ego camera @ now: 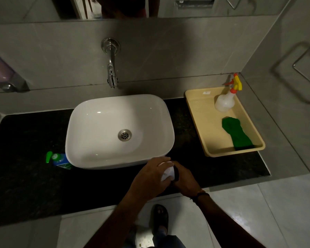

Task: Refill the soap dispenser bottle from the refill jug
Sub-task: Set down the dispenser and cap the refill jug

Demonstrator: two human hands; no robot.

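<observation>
A: Far left, up on the wall?

B: A soap box with purple stuff inside. Fixed there, out of reach of the job.

A: And down on the dark tabletop?

B: A blue bottle with a green cap, right against the left side of the sink. Maybe the refill, parked close for pouring. Hard to be sure. Blue and green label, words too blurry to read.

A: Middle?

B: White sink, tap above, nothing inside. Good spot for catching drips.

A: Hands next?

B: Yes, at the front edge of the sink. Left hand wrapped over a small white bottle, grip clamped tight around the body. Probably the soap bottle for filling. Held still like that for the other hand's work.

A: Other hand?

B: Right hand just beside, grip closed on a dark top on that same bottle. Looks like twisting the top off, a guess only. Faint marks on the white side, not readable.

A: Far right?

B: A yellow tray with a spray bottle at the back and a green cloth at the front. Kept together, well apart from the hands. Tiny white sticker on the tray's back wall, too small to read.
</observation>
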